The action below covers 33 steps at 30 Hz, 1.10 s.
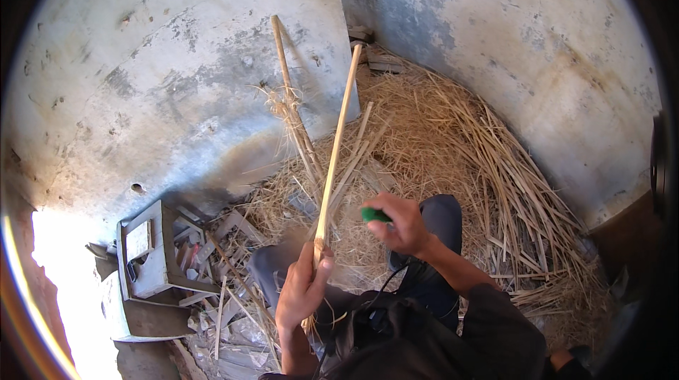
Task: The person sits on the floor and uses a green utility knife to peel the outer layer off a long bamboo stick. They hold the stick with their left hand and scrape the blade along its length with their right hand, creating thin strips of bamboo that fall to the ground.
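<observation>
My left hand (303, 291) is wrapped round the lower part of a long pale wooden stick (338, 147), which stands up and leans slightly right between my knees. My right hand (402, 226), a little to the right of the stick and apart from it, grips a small green object (375, 215) between thumb and fingers. Most of that object is hidden in the fist, so its kind cannot be told. Beyond the stick, a second pole (281, 55) leans on the wall with a tuft of frayed fibres (285, 104) round its middle.
A heap of straw-like shavings (410, 115) covers the floor ahead, with long thin strips (513, 168) piled along the right wall (544, 48). At left, a grey wooden box frame (159, 256) stands beside scattered scraps (237, 337). Bright light enters at far left.
</observation>
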Each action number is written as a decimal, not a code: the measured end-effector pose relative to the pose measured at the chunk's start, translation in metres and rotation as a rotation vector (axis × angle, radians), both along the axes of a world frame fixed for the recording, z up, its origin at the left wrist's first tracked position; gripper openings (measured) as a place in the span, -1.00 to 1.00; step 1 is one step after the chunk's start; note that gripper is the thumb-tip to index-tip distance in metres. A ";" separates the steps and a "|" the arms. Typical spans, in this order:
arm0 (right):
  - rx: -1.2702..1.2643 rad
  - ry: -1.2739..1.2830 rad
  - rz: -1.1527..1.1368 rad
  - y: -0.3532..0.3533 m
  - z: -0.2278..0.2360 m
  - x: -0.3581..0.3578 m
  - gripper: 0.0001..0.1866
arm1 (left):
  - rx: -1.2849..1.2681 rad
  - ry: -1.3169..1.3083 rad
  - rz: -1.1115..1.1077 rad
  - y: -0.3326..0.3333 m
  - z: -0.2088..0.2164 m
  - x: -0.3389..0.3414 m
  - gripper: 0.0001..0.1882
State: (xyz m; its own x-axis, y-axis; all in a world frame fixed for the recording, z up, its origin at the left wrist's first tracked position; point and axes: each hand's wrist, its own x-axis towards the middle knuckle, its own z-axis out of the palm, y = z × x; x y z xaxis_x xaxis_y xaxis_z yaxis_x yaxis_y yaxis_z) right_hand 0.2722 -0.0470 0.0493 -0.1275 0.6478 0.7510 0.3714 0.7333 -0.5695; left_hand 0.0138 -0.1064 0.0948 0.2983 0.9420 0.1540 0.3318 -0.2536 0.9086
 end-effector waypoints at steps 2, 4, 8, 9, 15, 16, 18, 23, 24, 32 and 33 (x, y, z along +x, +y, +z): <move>0.028 -0.067 0.025 -0.005 0.005 -0.003 -0.61 | -0.053 0.012 0.012 -0.001 0.009 0.006 -0.76; 0.045 -0.082 0.023 -0.007 0.007 -0.003 -0.65 | -0.082 0.036 0.019 -0.001 0.011 0.009 -0.75; 0.109 -0.094 0.015 -0.007 0.011 -0.001 -0.63 | -0.115 0.015 0.017 -0.004 0.018 0.016 -0.70; 0.121 -0.110 0.015 -0.006 0.014 0.000 -0.63 | -0.129 -0.011 0.014 -0.005 0.023 0.019 -0.68; 0.154 -0.196 0.018 -0.006 0.030 0.005 -0.63 | -0.141 -0.022 -0.036 -0.011 0.031 0.025 -0.60; 0.155 -0.207 0.017 -0.006 0.031 0.005 -0.63 | -0.152 -0.030 -0.039 -0.011 0.030 0.024 -0.60; 0.184 -0.205 0.015 -0.003 0.030 0.005 -0.63 | -0.175 -0.046 -0.048 -0.012 0.027 0.023 -0.61; 0.189 -0.237 0.012 -0.005 0.035 0.007 -0.62 | -0.085 -0.001 0.032 -0.019 0.028 0.028 -0.74; 0.191 -0.251 0.008 -0.005 0.038 0.008 -0.62 | -0.057 0.023 0.053 -0.021 0.029 0.030 -0.77; 0.223 -0.303 -0.044 -0.005 0.041 0.011 -0.58 | 0.122 0.093 0.070 -0.026 0.013 0.030 -0.91; 0.223 -0.325 -0.052 -0.007 0.045 0.012 -0.58 | 0.123 0.093 0.069 -0.026 0.013 0.030 -0.91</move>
